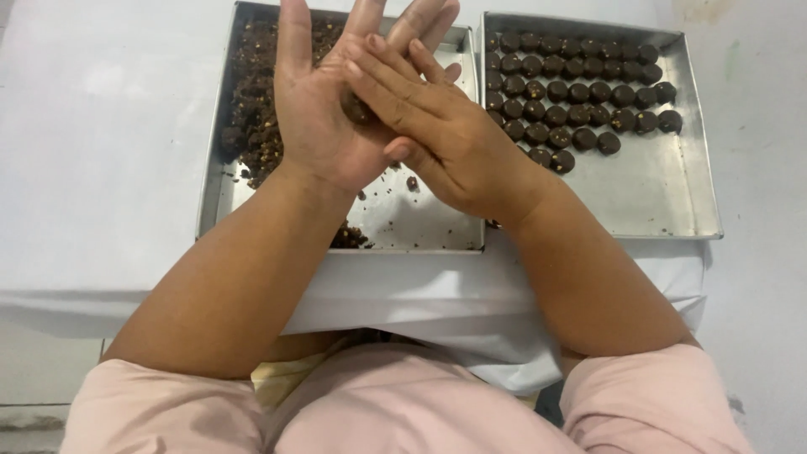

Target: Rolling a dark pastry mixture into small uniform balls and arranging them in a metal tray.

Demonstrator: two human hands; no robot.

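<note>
Now rolling: a dark lump (356, 109) is pressed between two flat palms over the left-hand tray (420, 231).

Left hand (324, 109) is open, palm up, fingers straight; right hand (437, 126) lies flat across it, fingers extended, neither curled shut, and the lump peeks out between them (only its edge shows). Best done, I'd judge, with light even pressure and small circles, keeping the palms level so the piece rounds instead of flattening. Below the left hand sits the crumbly dark mixture (252, 118); beyond the right hand, a second tray (672, 193) carries rows of finished balls (572, 92) on the white counter (101, 168).
</note>
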